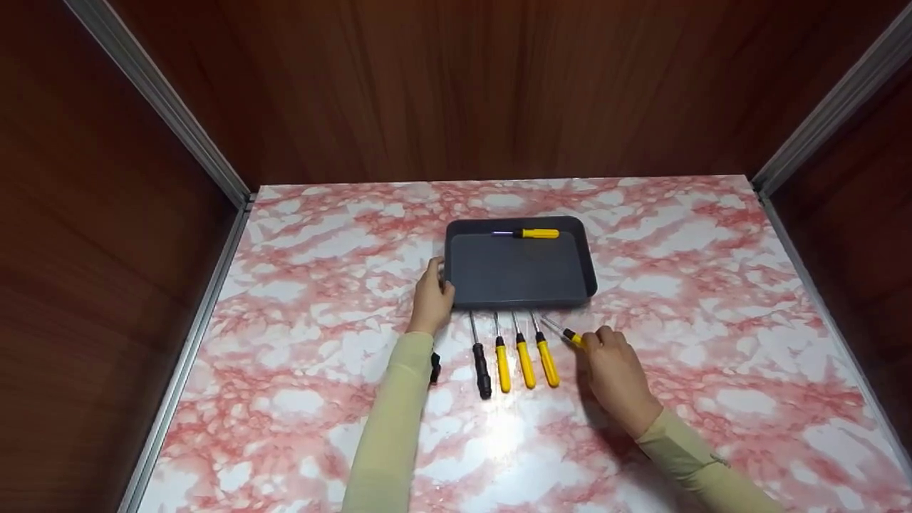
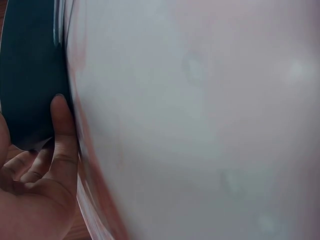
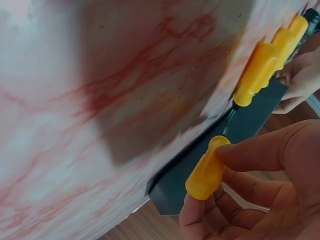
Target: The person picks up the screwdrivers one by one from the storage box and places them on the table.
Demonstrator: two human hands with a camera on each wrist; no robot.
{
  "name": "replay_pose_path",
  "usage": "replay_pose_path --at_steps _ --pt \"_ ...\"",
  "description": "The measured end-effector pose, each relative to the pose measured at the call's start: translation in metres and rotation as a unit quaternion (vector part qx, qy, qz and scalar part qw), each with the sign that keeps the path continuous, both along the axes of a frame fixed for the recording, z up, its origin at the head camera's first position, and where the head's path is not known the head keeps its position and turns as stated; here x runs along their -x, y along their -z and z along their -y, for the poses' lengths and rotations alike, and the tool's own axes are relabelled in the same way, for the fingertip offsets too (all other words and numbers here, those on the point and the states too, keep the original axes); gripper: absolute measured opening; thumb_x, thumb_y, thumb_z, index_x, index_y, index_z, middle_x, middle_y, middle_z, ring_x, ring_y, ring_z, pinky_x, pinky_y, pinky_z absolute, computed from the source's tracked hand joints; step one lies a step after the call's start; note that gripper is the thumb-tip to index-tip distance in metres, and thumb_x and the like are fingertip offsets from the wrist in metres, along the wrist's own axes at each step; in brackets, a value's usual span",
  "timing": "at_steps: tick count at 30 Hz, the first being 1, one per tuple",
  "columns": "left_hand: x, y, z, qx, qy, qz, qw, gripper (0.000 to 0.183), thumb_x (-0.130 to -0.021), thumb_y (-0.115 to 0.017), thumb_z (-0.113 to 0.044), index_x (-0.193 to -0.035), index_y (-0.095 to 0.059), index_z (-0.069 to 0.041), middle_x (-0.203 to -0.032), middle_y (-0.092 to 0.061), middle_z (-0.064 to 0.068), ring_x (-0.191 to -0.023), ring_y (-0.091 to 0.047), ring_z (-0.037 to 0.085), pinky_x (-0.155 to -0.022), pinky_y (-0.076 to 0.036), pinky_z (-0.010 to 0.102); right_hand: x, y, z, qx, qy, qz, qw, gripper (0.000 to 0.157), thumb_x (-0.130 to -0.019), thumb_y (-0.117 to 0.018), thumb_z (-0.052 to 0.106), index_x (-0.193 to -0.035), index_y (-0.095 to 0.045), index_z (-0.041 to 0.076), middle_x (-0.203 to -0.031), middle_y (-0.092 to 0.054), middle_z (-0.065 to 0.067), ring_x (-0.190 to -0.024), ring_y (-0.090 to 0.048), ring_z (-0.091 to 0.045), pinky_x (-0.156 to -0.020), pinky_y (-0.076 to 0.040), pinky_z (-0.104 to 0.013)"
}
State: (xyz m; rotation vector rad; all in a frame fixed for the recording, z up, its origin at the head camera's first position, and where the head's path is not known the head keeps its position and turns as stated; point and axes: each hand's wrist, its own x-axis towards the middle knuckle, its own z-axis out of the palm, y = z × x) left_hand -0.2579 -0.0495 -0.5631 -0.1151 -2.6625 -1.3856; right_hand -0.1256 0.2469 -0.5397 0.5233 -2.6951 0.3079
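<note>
My left hand (image 1: 431, 301) holds the near left corner of a dark grey tray (image 1: 516, 274); the left wrist view shows the thumb (image 2: 63, 120) against its wall. In the tray, along the far side, lies a screwdriver with a yellow handle (image 1: 540, 234). My right hand (image 1: 618, 370) pinches the yellow handle of another screwdriver (image 3: 206, 172) between thumb and fingers, its shaft pointing at the tray's front edge. Left of that, a black-handled screwdriver (image 1: 482, 370) and three yellow-handled screwdrivers (image 1: 525, 363) lie side by side, tips toward the tray.
The table (image 1: 320, 249) has a red and white marbled top. Brown wood panels (image 1: 499, 85) enclose it at the back and both sides, with metal rails (image 1: 171, 100) at the corners.
</note>
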Motion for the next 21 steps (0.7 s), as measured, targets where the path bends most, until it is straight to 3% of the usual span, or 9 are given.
replay_pose_path --at_steps 14,21 --pt "-0.001 0.000 -0.001 -0.002 -0.003 0.004 1.0000 0.046 -0.086 -0.046 -0.001 -0.131 -0.038 -0.010 -0.079 -0.049 0.005 -0.064 -0.044 0.017 -0.059 -0.037 0.030 0.000 0.008 0.003 0.006 0.007 0.001 1.000 0.004 -0.076 -0.058 0.000 -0.079 -0.055 -0.002 -0.071 -0.044 -0.013 -0.059 -0.043 -0.031 -0.052 -0.038 -0.039" --pt "-0.001 -0.002 -0.001 0.000 0.000 -0.004 1.0000 0.046 -0.086 -0.047 0.000 -0.131 -0.038 -0.008 -0.074 -0.047 0.006 -0.061 -0.042 0.018 -0.057 -0.035 0.030 0.000 0.011 0.008 0.019 0.015 0.005 1.000 0.004 -0.077 -0.057 0.000 -0.080 -0.055 -0.003 -0.071 -0.042 -0.013 -0.059 -0.043 -0.031 -0.051 -0.038 -0.041"
